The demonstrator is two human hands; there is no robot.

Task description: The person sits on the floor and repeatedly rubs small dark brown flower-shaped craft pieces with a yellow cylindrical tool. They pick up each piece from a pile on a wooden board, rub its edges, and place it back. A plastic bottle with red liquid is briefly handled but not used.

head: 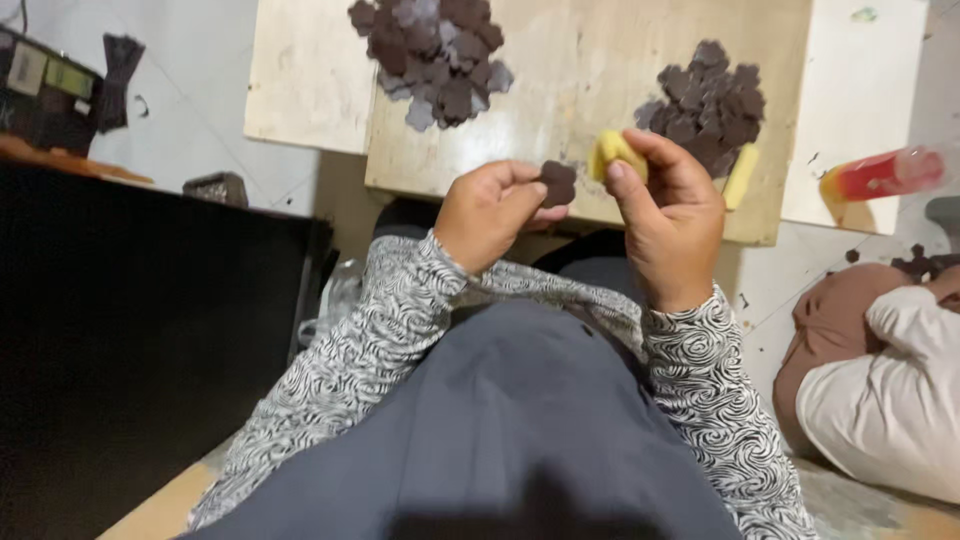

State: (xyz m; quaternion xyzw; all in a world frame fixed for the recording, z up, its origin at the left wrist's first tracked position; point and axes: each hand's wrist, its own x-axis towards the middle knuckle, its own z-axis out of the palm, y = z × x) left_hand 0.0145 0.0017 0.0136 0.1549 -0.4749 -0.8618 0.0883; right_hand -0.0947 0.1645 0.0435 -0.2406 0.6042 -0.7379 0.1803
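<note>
- A dark cabinet is seen filling the left side; a grey lap and black-and-white patterned sleeves take up the bottom centre.
- A wooden board is laid on the pale tiled floor ahead of the knees; a second, paler board is tucked partly under its left edge.
- Another person's white and brown sleeve is seen at the right edge, apart from the work.
- Two heaps of dark brown flower-shaped cutouts are spread on the board: the left heap near the top edge, the right heap just beyond the right hand.
- A red and yellow tube is lying on the floor to the right, well apart from the hands.
- A yellow strip is resting at the right heap's edge.
- Left hand: curled, one dark cutout pinched between thumb and fingertips, held up above the board's near edge.
- Right hand: fingers closed round a small yellow piece, pinched against the thumb, just beside the cutout but not touching it.
- Step judged: cutout and yellow piece are being brought together; a fine, aligned press of one to the other is called for.
</note>
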